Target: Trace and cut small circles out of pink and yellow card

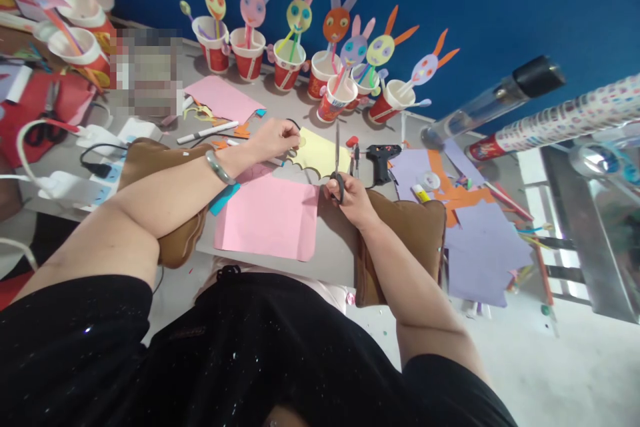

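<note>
My right hand (353,200) is closed around the black handles of a pair of scissors (337,153), whose blades point away from me. My left hand (275,143), with a bangle on the wrist, is pinched at the fingertips on a small round piece of yellow paper (302,141). Between the hands lies a yellow sheet (323,152) with a scalloped, cut-out near edge. The scissor blades pass over its right part. Closer to me, a pink sheet (267,217) lies flat on the table.
Red paper cups (249,60) with rabbit-faced spoons line the back. A black glue gun (383,161) lies right of the scissors. Purple paper (483,247) and orange scraps spread farther right. Brown cushions (410,233) flank the table edge. Power strips (107,167) with cables sit left.
</note>
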`<control>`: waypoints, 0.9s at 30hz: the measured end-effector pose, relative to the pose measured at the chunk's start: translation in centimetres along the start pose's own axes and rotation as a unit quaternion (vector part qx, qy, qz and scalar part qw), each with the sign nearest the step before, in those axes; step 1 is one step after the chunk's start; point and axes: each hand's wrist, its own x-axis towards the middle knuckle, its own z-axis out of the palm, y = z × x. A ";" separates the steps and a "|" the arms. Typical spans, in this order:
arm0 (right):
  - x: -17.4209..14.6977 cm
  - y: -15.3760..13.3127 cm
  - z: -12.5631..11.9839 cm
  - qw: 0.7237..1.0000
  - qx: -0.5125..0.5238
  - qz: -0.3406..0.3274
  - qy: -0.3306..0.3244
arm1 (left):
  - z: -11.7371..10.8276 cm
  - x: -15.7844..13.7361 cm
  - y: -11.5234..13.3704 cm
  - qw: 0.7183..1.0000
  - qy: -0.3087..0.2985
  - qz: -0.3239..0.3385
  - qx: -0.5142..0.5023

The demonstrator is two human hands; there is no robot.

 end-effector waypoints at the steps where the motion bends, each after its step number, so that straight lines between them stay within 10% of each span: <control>1: 0.0 -0.1 0.0 1.000 -0.002 -0.001 0.000 | -0.4 0.1 0.1 0.999 -0.002 0.000 0.043; 21: -0.2 0.6 0.0 1.000 -0.003 -0.003 0.028 | -1.7 -1.0 2.1 0.891 -0.047 -0.025 0.452; 27: 0.2 1.0 0.0 0.982 0.166 0.084 0.042 | -1.1 -0.8 0.8 0.894 -0.020 0.051 0.445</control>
